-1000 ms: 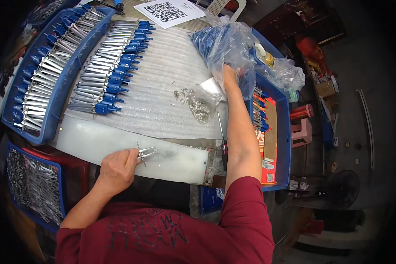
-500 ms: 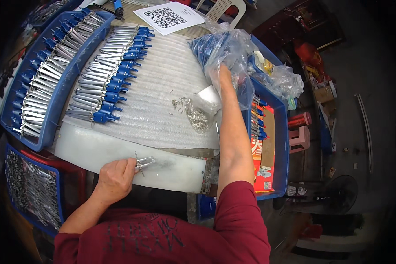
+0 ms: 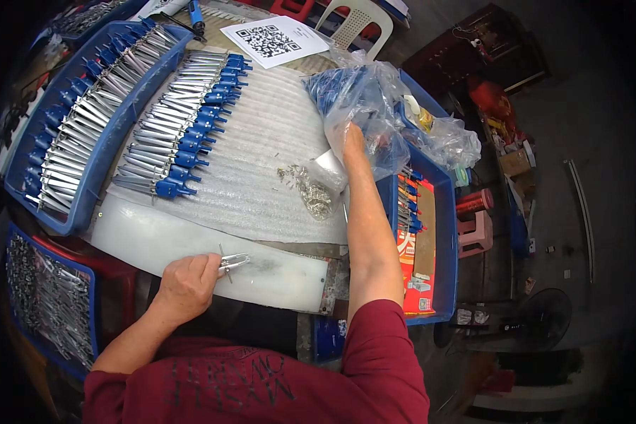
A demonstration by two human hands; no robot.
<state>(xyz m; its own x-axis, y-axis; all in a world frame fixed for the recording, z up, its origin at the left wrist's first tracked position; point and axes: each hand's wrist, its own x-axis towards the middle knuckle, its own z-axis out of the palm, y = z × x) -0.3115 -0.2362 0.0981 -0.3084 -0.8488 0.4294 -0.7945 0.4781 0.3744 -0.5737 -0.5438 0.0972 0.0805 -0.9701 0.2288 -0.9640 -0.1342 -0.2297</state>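
My left hand [image 3: 189, 284] is closed around the end of a silver metal drawing-compass body [image 3: 233, 263], whose two legs and thin cross rod stick out to the right over the pale board [image 3: 290, 277]. My right hand [image 3: 353, 145] reaches into a clear plastic bag [image 3: 366, 99] of blue plastic parts; the film and the parts hide its fingers. To the left of that hand, small metal pieces [image 3: 314, 198] lie partly spilled from a little clear bag. Across the foam sheet [image 3: 261, 134] runs a row of compasses with blue heads [image 3: 184, 131].
A long blue tray [image 3: 78, 219] packed with blue-headed compasses stands at the left. Below it is a bin of loose metal parts [image 3: 49, 300]. A blue crate [image 3: 446, 268] holding compasses and a red printed sheet is right of my right arm. A printed code sheet [image 3: 275, 41] lies at the back.
My right hand has drawn back slightly toward me inside the bag. My left hand keeps hold of the compass body in the same place. The whole view has shifted a little.
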